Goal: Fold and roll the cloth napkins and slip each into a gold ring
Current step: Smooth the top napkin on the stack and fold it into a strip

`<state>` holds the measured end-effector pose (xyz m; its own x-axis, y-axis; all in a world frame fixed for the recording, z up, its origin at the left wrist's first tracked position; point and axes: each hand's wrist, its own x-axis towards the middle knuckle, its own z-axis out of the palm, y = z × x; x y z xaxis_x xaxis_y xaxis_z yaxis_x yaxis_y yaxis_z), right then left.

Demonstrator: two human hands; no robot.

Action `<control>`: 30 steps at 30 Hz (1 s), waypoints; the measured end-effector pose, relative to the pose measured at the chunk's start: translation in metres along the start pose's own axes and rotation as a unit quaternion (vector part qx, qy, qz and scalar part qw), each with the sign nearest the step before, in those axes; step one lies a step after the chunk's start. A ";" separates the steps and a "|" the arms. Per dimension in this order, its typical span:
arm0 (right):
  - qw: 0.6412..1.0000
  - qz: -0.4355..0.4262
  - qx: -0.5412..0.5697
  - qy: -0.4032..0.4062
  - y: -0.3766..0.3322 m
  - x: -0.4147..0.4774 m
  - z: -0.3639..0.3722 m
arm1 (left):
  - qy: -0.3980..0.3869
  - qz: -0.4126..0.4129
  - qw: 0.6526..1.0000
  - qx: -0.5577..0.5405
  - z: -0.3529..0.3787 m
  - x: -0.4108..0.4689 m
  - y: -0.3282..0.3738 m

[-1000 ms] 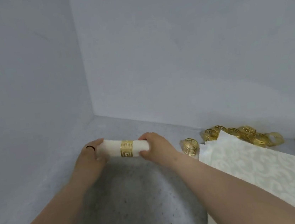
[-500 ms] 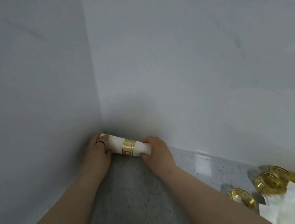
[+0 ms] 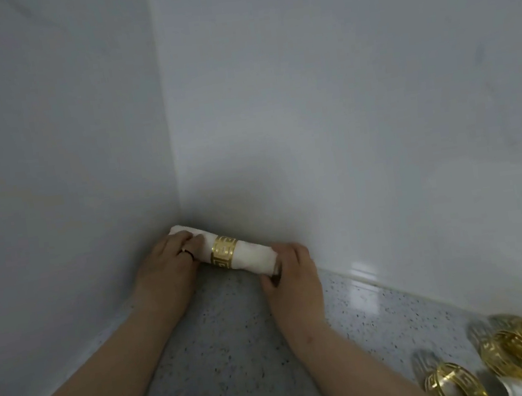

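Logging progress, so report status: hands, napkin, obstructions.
Left hand and right hand grip the rolled napkin ends. Gold ring on, mid-roll. Napkin in counter corner; nothing obstructing.

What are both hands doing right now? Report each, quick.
Left hand: fingers curled over the left end of the rolled napkin.
Right hand: gripping the napkin's right end.

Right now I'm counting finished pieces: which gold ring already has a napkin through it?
The gold ring in the far corner, around the white rolled napkin. The loose rings at lower right are empty.
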<state>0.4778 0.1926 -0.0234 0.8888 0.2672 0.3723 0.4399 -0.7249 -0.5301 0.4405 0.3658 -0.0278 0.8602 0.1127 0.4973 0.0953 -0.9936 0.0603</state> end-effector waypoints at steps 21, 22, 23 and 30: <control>0.994 -0.041 -0.063 0.075 0.001 0.013 0.015 | 0.054 0.026 0.996 -0.067 0.009 0.023 0.021; 0.995 -0.040 -0.065 0.064 0.001 0.012 0.014 | 0.055 0.022 0.996 -0.072 0.008 0.021 0.023; 0.995 -0.039 -0.066 0.061 0.004 0.011 0.013 | 0.069 0.023 0.995 -0.071 0.011 0.019 0.023; 0.994 -0.024 -0.092 -0.046 0.002 -0.012 -0.047 | -0.032 -0.027 0.999 0.022 -0.025 -0.008 0.035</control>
<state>0.4621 0.1579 0.0071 0.8789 0.3553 0.3182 0.4590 -0.8112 -0.3622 0.4250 0.3300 -0.0081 0.8839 0.1661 0.4371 0.1623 -0.9856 0.0463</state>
